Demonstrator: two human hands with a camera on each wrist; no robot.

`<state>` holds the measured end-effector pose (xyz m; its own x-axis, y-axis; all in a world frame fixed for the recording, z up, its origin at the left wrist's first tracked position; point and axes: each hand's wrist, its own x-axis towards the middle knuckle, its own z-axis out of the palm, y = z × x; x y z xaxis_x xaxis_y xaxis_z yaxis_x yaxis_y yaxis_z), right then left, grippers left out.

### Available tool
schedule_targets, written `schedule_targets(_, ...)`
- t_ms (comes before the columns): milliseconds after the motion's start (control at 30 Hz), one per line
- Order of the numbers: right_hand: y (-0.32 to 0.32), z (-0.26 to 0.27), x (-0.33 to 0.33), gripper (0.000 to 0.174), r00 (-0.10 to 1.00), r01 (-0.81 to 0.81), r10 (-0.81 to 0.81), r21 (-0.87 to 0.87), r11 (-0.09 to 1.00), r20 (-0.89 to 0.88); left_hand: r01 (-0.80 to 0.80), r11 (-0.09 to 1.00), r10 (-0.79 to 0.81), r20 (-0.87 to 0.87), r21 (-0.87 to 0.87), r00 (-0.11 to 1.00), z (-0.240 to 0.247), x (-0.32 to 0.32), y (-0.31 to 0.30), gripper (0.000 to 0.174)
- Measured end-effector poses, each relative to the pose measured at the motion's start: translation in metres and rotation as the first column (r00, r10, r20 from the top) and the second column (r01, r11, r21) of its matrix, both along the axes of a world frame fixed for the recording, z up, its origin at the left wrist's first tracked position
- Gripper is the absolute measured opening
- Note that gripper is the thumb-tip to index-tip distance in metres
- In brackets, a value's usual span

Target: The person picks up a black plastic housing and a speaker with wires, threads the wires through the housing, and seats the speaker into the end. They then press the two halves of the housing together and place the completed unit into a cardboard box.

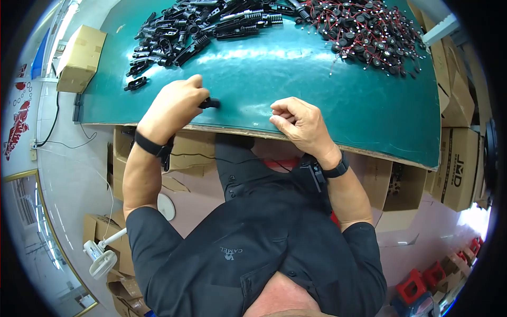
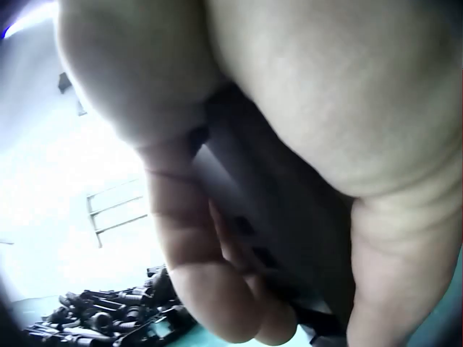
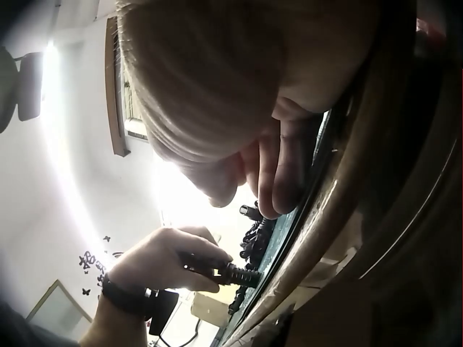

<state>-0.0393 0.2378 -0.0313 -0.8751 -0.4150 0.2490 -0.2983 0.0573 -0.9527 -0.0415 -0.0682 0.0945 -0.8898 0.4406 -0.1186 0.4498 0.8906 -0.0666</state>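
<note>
A black part [image 1: 211, 103] with a ribbed end, plain in the right wrist view [image 3: 242, 275], is gripped by the left hand [image 1: 178, 103] above the table near its front edge. Close up in the left wrist view, the part's dark body [image 2: 268, 202] lies between the thumb and curled fingers, which hide some of it. The right hand [image 1: 305, 127] hangs loosely curled at the table's front edge, with nothing visible in its fingers. Between the two hands is a gap of bare green surface. A lone black part [image 1: 135, 83] lies left of the left hand.
Black parts [image 1: 190, 31] are heaped at the table's back left. Small black round pieces with red wires [image 1: 369, 37] are piled at the back right. A cardboard box [image 1: 82, 58] stands at the left edge of the green table [image 1: 385, 111]. Open boxes [image 1: 404, 185] sit below.
</note>
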Motion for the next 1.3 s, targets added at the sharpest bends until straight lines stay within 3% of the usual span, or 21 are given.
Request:
schedule_targets(133, 0.001, -0.002, 0.0, 0.021, 0.999, 0.014, -0.015, -0.007, 1.0, -0.039, 0.103, 0.989, -0.099, 0.045, -0.102, 0.994, -0.009, -0.017, 0.013, 0.01)
schedule_targets(400, 0.001, 0.0, -0.001, 0.02, 0.997, 0.012, -0.013, -0.012, 1.0, -0.073, 0.024, 0.997, -0.016, 0.109, -0.077, 0.994, 0.0, -0.012, 0.005, 0.019)
schedule_targets(433, 0.002, 0.001, 0.0, 0.019, 0.997, 0.016, -0.017, -0.007, 1.0, -0.075, -0.054, 0.994, 0.045, 0.096, 0.093, 0.994, -0.005, -0.003, -0.008, 0.024)
schedule_targets(500, 0.002, 0.002, 0.0, 0.019, 0.997, 0.018, -0.018, -0.001, 1.0, -0.074, -0.194, 0.887, 0.166, 0.103, 0.418, 0.981, -0.02, 0.019, -0.038, 0.035)
schedule_targets(533, 0.002, 0.002, 0.001, 0.019, 0.997, 0.014, -0.015, -0.01, 1.0, -0.081, -0.195, 0.89, 0.171, 0.095, 0.411, 0.981, -0.029, 0.03, -0.051, 0.035)
schedule_targets(633, 0.002, 0.003, 0.002, 0.02, 0.996, 0.027, -0.025, 0.026, 0.999, -0.084, -0.271, 0.595, 0.352, 0.058, 0.756, 0.934, -0.067, 0.079, -0.089, 0.047)
schedule_targets(667, 0.001, 0.002, 0.003, 0.02, 0.996, -0.005, 0.007, 0.022, 1.0, -0.089, -0.286, 0.589, 0.382, 0.051, 0.756, 0.923, -0.078, 0.097, -0.1, 0.047)
schedule_targets(767, 0.001, 0.0, 0.002, 0.02, 0.995, 0.032, -0.028, 0.045, 0.998, -0.093, -0.41, 0.185, 0.534, 0.259, 0.893, 0.805, -0.107, 0.147, -0.124, 0.046)
schedule_targets(800, 0.0, -0.001, 0.002, 0.02, 0.995, 0.004, 0.0, 0.042, 0.999, -0.102, -0.408, 0.177, 0.557, 0.251, 0.896, 0.792, -0.119, 0.162, -0.135, 0.046)
schedule_targets(900, 0.0, 0.0, 0.004, 0.02, 0.999, 0.038, -0.035, 0.06, 0.998, -0.039, -0.486, -0.015, 0.711, 0.351, 0.874, 0.609, -0.154, 0.207, -0.182, 0.051)
schedule_targets(933, -0.001, 0.002, 0.004, 0.02, 0.998, 0.029, -0.026, 0.059, 0.998, -0.051, -0.475, -0.02, 0.717, 0.343, 0.88, 0.606, -0.168, 0.219, -0.205, 0.051)
schedule_targets(1000, -0.002, 0.003, 0.003, 0.019, 0.998, 0.033, -0.029, 0.077, 0.997, -0.053, -0.442, 0.016, 0.881, 0.197, 0.897, 0.431, -0.186, 0.218, -0.25, 0.052)
schedule_targets(1033, -0.001, 0.003, 0.004, 0.019, 0.998, 0.039, -0.034, 0.092, 0.995, -0.05, -0.432, 0.014, 0.876, 0.198, 0.902, 0.44, -0.179, 0.205, -0.254, 0.052)
schedule_targets(1067, -0.001, 0.003, 0.003, 0.019, 0.997, 0.051, -0.045, 0.098, 0.994, -0.063, -0.457, 0.315, 0.918, -0.144, 0.832, 0.37, -0.156, 0.184, -0.254, 0.053)
schedule_targets(1100, -0.002, 0.004, 0.001, 0.019, 0.997, 0.055, -0.049, 0.101, 0.993, -0.06, -0.499, 0.563, 0.825, -0.479, 0.659, 0.299, -0.133, 0.16, -0.256, 0.055)
schedule_targets(1167, -0.004, 0.004, 0.003, 0.019, 0.998, 0.048, -0.043, 0.115, 0.992, -0.041, -0.406, 0.556, 0.811, -0.368, 0.725, 0.454, -0.095, 0.098, -0.232, 0.055)
schedule_targets(1233, -0.005, 0.003, 0.003, 0.019, 0.997, 0.057, -0.05, 0.123, 0.991, -0.055, -0.377, 0.64, 0.66, -0.227, 0.67, 0.717, -0.067, 0.04, -0.196, 0.052)
schedule_targets(1300, -0.004, 0.002, 0.004, 0.018, 0.996, 0.071, -0.064, 0.122, 0.99, -0.061, -0.166, 0.864, 0.385, -0.412, 0.475, 0.826, -0.084, -0.016, -0.189, 0.05)
